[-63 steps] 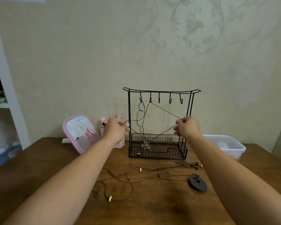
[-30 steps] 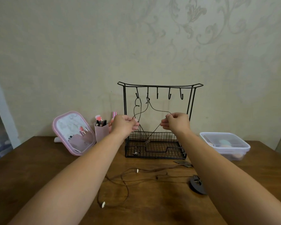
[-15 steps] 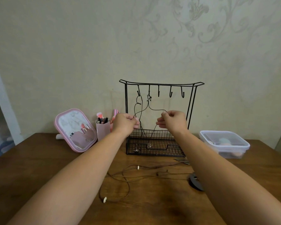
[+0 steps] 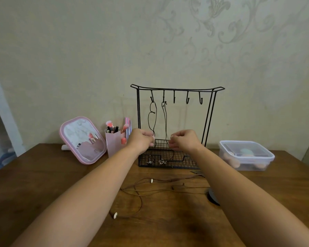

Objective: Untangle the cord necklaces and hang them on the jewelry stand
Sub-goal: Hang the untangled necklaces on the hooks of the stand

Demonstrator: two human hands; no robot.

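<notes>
We have two thin black cord necklaces (image 4: pixel 152 120) hanging from the two leftmost hooks of the black wire jewelry stand (image 4: pixel 176 125) at the centre of the frame; their pendants rest in its mesh basket at the bottom. Our left hand (image 4: pixel 141 140) and right hand (image 4: pixel 183 140) sit in front of the basket, fingers loosely curled; whether either pinches a cord we cannot tell, since the strands pass just beside the fingertips. We judge the second hanging to be finishing. Below centre, a tangle of brown cord necklaces (image 4: pixel 146 191) with white beads lies on the brown wooden table (image 4: pixel 43 184), touching nothing on the stand. The next move, we think, calls for lowering both hands to that tangle and teasing one loop free without tightening the crossings.
</notes>
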